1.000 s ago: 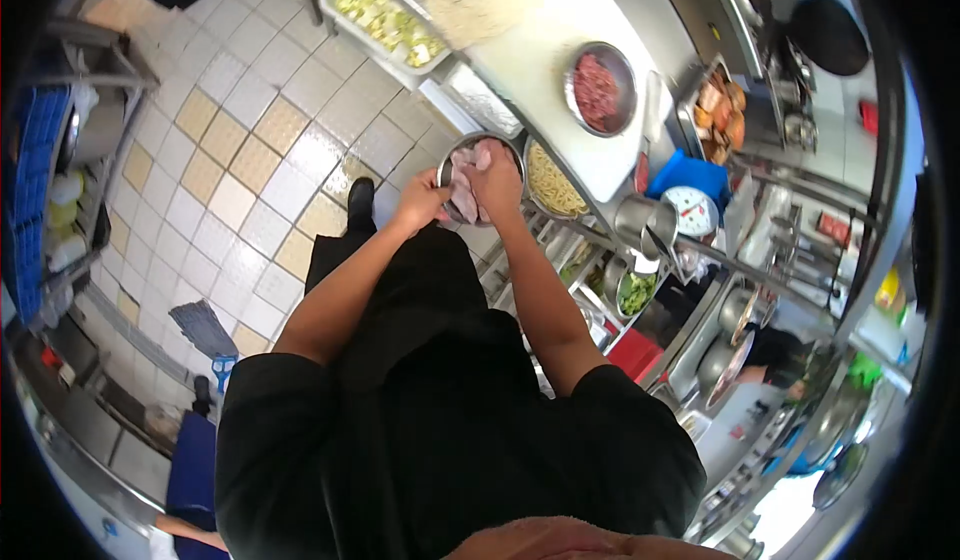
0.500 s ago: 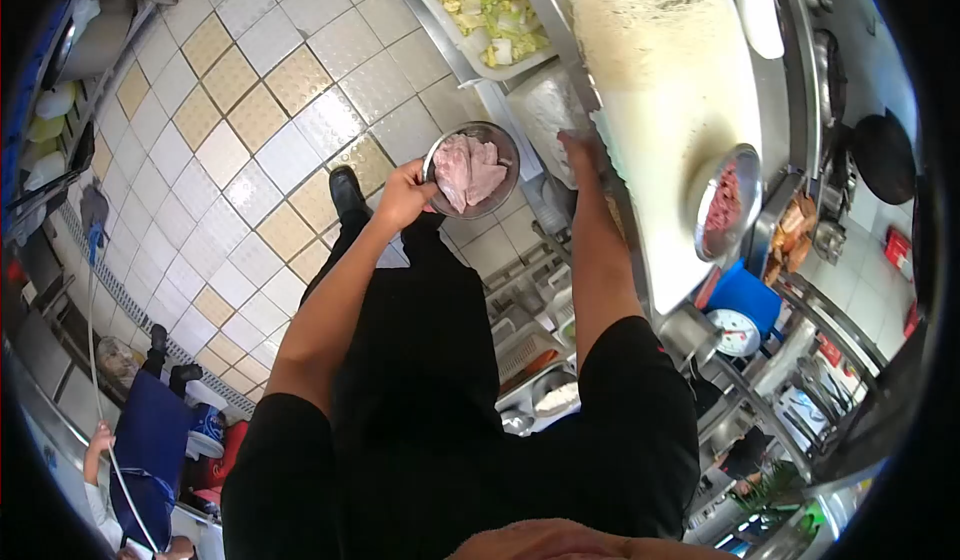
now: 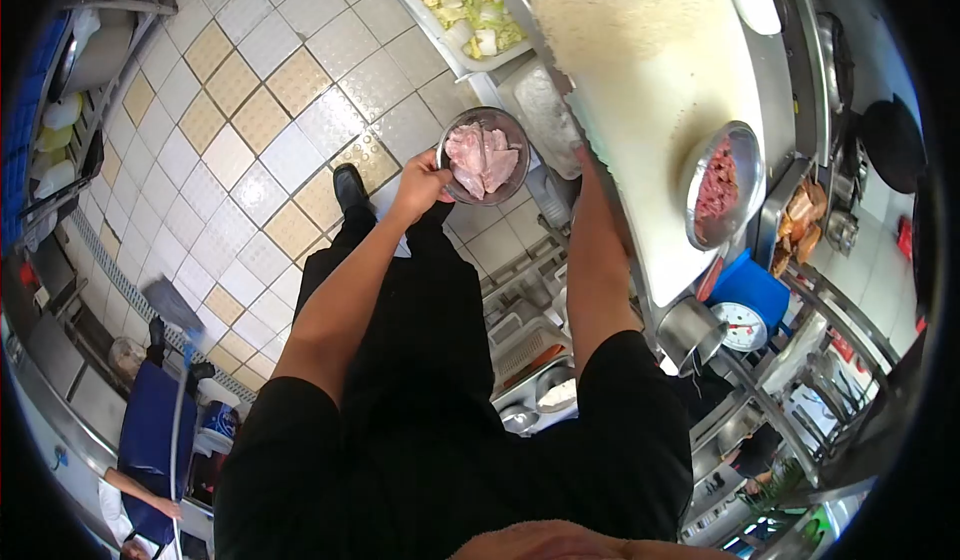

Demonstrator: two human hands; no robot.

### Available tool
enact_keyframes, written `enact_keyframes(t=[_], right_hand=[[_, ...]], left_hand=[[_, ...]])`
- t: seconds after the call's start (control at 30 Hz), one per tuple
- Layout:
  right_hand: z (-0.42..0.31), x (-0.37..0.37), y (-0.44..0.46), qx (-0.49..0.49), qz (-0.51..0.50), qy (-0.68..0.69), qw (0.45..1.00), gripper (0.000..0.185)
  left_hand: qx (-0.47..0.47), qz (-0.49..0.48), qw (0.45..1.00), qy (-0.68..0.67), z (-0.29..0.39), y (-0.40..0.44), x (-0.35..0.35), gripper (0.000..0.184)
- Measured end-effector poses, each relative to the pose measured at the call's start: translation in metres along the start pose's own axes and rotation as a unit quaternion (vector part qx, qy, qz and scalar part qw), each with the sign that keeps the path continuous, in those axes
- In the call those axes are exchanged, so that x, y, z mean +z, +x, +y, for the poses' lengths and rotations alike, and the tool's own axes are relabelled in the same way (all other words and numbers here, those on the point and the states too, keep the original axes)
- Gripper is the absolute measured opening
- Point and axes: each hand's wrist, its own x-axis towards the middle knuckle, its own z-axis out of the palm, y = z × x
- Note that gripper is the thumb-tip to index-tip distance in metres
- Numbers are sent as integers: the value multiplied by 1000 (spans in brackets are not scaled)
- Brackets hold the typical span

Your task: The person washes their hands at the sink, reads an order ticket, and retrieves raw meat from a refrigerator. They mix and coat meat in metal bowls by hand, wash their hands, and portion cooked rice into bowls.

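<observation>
- Left arm (image 3: 345, 285): reaches forward, slanting inward to the body's midline.
- Left hand (image 3: 424, 184): fingers curled in a grip, thumb on top.
- Right arm (image 3: 598, 260): stretched forward.
- Right hand (image 3: 583, 168): mostly hidden, finger pose unclear.
- 2 forearms: bare, well apart.

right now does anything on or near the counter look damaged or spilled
Yes, the cutting board looks worn: its far end is roughly scored and its left edge seems ragged. I see no spill by the bowl in the left hand.
</observation>
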Motion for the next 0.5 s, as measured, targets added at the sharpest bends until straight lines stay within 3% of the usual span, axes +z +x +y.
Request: enact_keyframes(t=[0.5], right_hand=[[-1,-19,-24,-1,67,-62,996,44]], left_hand=[[9,10,999,37,17,3,-7,14]])
